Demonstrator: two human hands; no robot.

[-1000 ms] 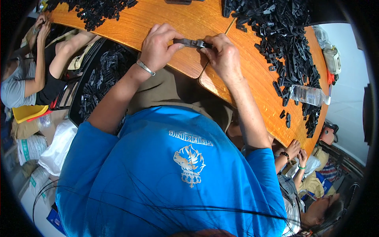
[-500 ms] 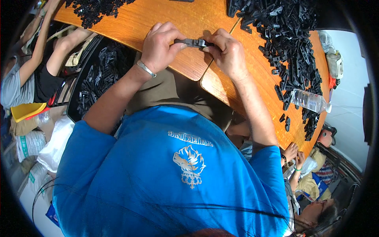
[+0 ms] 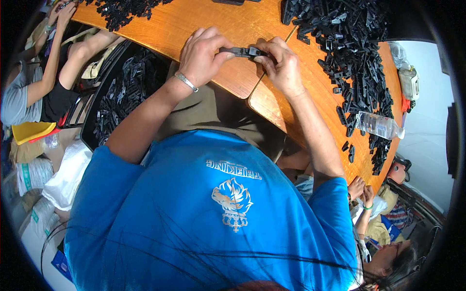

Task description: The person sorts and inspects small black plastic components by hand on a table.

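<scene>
A small black plastic part point(image 3: 244, 51), long and narrow, spans the gap between my two hands above the table's near edge. My left hand point(image 3: 204, 56) pinches its left end between thumb and fingers. At the other end, my right hand point(image 3: 280, 65) closes thumb and forefinger on the same part. Fingers cover both ends, so its full shape is hidden. Beyond my right hand spreads a large heap of black plastic parts point(image 3: 357, 72).
A smaller pile of black parts point(image 3: 124, 9) lies at the far left of the wooden table point(image 3: 194, 19). A clear bottle point(image 3: 377, 124) lies on its side at the right. Black parts fill a container point(image 3: 128, 92) by my left arm. Co-workers' hands point(image 3: 361, 189) show at both sides.
Both hands still grip the black part; it has shifted very slightly right. At the far left, a co-worker's arms have moved a little.
</scene>
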